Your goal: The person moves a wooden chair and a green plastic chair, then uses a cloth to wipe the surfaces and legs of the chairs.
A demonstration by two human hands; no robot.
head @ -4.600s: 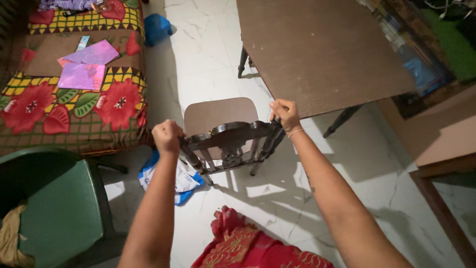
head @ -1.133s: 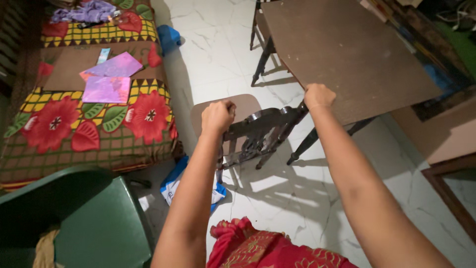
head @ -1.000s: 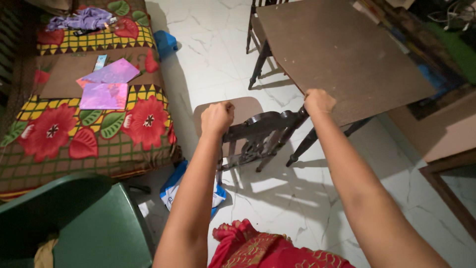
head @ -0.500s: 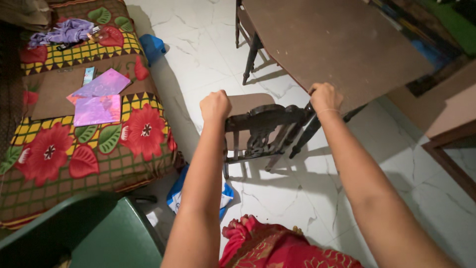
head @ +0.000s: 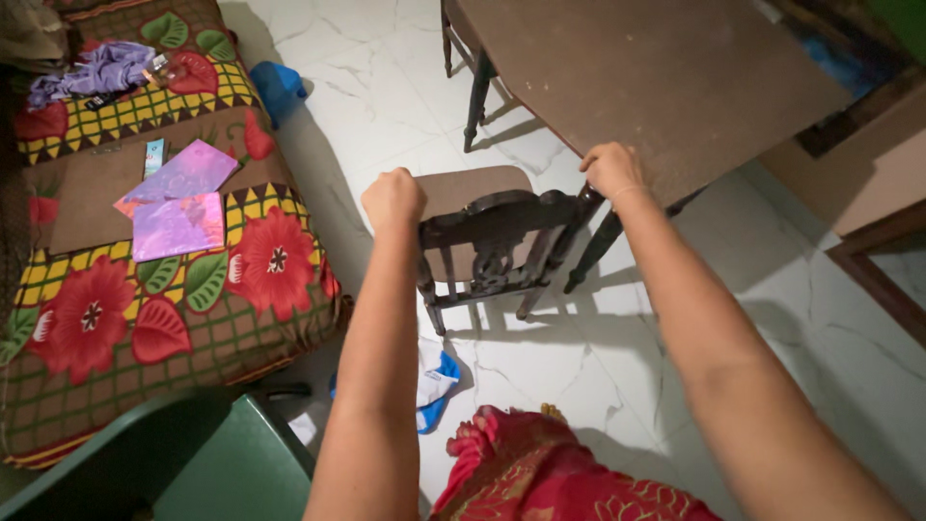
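Note:
A dark carved wooden chair (head: 494, 232) with a brown seat stands on the white marble floor, right in front of me. My left hand (head: 391, 198) is closed around the left end of its top rail. Gripping the right end is my right hand (head: 611, 171), which sits at the near corner of a brown wooden table (head: 656, 77). The chair's right side is close against the table's corner and its dark leg (head: 603, 246).
A mattress with a red flower cover (head: 174, 241) lies at the left, with pink papers (head: 178, 193) and purple cloth on it. A green plastic chair (head: 183, 463) is at lower left. A blue and white bag (head: 436, 386) lies on the floor. Red cloth (head: 550, 478) is below me.
With both hands on its top rail, the chair has shifted away from me and to the right, from open floor to the table's corner. The bag on the floor now lies behind it.

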